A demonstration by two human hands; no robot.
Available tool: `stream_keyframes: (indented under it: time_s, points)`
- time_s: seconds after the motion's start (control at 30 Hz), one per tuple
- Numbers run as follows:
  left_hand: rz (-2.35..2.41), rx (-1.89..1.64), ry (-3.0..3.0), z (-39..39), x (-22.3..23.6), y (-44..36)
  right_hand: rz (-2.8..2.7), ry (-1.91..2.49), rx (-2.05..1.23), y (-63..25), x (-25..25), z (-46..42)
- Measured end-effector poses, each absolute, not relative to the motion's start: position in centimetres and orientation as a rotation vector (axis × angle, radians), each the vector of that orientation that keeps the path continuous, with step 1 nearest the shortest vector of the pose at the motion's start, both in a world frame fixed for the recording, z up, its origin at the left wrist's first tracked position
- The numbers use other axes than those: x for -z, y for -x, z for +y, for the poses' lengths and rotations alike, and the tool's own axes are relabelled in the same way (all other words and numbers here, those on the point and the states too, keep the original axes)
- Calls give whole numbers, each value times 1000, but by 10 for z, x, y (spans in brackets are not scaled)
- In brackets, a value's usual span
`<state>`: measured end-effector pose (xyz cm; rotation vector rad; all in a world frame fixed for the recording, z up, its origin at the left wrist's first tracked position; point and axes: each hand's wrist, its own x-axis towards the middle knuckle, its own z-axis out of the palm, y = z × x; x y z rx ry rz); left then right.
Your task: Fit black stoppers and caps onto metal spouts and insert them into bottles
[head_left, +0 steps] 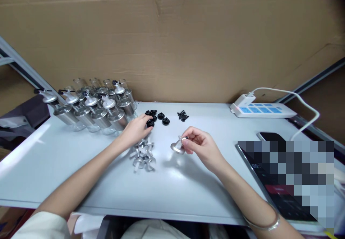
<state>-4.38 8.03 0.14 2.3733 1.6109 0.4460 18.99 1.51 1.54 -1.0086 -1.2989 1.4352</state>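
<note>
My right hand (202, 146) pinches a silver pourer cap (178, 146) above the table, its round flange facing down and a small black piece at its spout by the fingertips. On the left, my left hand (138, 127) reaches into a group of black stoppers (161, 116), thumb and fingers closed around one black stopper (150, 123). Just below that hand lies a loose pile of silver pourer caps (144, 154). Several small black sticks (183, 116) rest farther back, between the two hands.
Glass bottles with metal sleeves (99, 117) stand at the back left, some topped with pourers. A white power strip (264, 110) with a plugged cable sits back right. A phone (271, 137) and a tablet (258, 174) lie at right. Cardboard (172, 52) walls the back.
</note>
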Motion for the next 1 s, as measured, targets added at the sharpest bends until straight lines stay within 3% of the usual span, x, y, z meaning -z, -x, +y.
stream_keyframes:
  time_s: [0.33,0.47,0.73,1.0]
  points:
    - [1498,-533,-2305,76,-17,22,-1286,992,-1371,-194,-15,15]
    - [1137,-874,-1812,27,-25,4,-1158,915,-1273,-198,-12,17]
    - [952,-1059,-1333,-5,-5,-4,-1162,892,-1209,-197,-12,16]
    - [918,-1190,-1440,-9,-5,-3,-1199,840,-1111,-197,-6,10]
